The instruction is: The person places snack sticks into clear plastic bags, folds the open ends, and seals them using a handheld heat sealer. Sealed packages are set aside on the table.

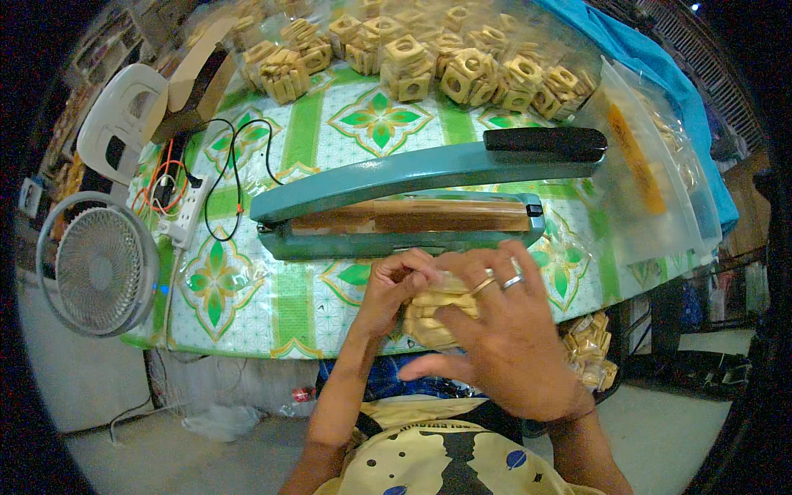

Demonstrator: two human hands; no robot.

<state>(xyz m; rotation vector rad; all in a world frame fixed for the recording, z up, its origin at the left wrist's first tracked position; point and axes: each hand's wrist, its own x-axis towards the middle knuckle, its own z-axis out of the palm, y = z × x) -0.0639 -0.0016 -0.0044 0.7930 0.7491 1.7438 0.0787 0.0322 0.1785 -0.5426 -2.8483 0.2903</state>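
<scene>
A small clear plastic bag (427,320) packed with flat, pale yellow pieces is in front of me at the table's near edge. My left hand (391,290) pinches the bag's top at its left side. My right hand (513,334), with two rings on it, reaches over the bag from the right. Its fingers are spread across the bag's upper part, and the thumb stands off below; part of the bag is hidden under it. Just beyond both hands lies a teal impulse sealer (396,246), its long black-handled arm (429,167) raised above the brown sealing strip.
Several filled bags of square, holed pieces (404,70) line the far side. A large clear bag (652,165) lies at the right by blue cloth (660,66). On the left are a fan (99,264), a power strip (188,210), cords and a white chair (124,115).
</scene>
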